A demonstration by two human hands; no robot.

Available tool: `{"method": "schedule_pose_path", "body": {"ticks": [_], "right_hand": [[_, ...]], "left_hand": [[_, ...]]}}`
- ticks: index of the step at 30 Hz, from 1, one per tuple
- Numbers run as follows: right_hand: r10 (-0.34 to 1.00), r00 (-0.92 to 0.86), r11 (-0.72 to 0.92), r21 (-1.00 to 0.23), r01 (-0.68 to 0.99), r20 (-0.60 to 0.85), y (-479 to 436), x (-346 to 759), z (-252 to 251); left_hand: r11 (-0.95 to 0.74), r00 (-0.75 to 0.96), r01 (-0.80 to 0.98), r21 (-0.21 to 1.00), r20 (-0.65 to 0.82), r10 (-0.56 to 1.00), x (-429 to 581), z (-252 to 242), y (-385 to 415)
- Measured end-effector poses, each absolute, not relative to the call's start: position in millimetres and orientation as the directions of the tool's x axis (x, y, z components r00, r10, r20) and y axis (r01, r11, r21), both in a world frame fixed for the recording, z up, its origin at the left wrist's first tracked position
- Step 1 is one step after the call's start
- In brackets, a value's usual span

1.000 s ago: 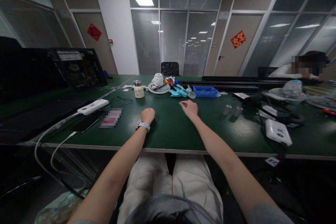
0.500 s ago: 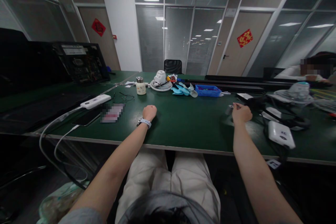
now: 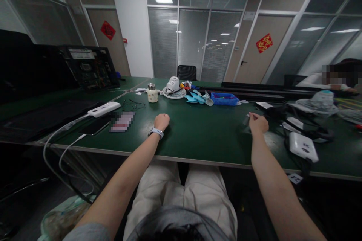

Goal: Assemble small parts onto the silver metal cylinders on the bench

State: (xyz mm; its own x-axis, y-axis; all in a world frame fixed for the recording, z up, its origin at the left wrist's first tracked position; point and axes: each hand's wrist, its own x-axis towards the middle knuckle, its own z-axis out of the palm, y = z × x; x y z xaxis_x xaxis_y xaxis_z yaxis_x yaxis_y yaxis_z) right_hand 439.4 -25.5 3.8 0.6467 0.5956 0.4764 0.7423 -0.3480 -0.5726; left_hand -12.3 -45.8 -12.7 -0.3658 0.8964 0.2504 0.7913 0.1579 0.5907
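Observation:
My left hand (image 3: 161, 121) rests on the green table (image 3: 203, 135) as a closed fist with nothing in it, a pale watch (image 3: 155, 132) on its wrist. My right hand (image 3: 258, 123) sits further right on the table with its fingers curled and pinched together. It lies over the spot of two small grey cylinders. One cylinder (image 3: 245, 120) shows just left of the fingers; the other is hidden. What the fingers hold, if anything, I cannot make out.
At the far middle stand a small jar (image 3: 152, 95), a white fan body on its grille (image 3: 173, 87), blue fan blades (image 3: 195, 98) and a blue tray (image 3: 224, 99). A power strip (image 3: 103, 109) and phone (image 3: 94, 126) lie left. White devices (image 3: 303, 146) and cables lie right. Another person sits at far right.
My right hand has swung from the middle of the table to the right, onto the small grey cylinders, then stayed there. My left fist has not moved.

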Motion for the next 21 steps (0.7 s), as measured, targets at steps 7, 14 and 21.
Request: {"method": "schedule_pose_path", "body": {"ticks": [7, 14, 21], "right_hand": [[0.634, 0.668, -0.391, -0.583, 0.712, 0.391, -25, 442, 4], [0.64, 0.68, -0.384, -0.617, 0.687, 0.359, -25, 441, 4], [0.318, 0.788, -0.35, -0.707, 0.615, 0.527, -20, 452, -10]], "left_hand": [[0.169, -0.375, 0.788, 0.592, 0.244, 0.894, -12, -12, -45], [0.144, -0.35, 0.806, 0.574, 0.267, 0.898, -12, -14, -45], [0.136, -0.344, 0.801, 0.583, 0.263, 0.901, -13, -15, -44]]}}
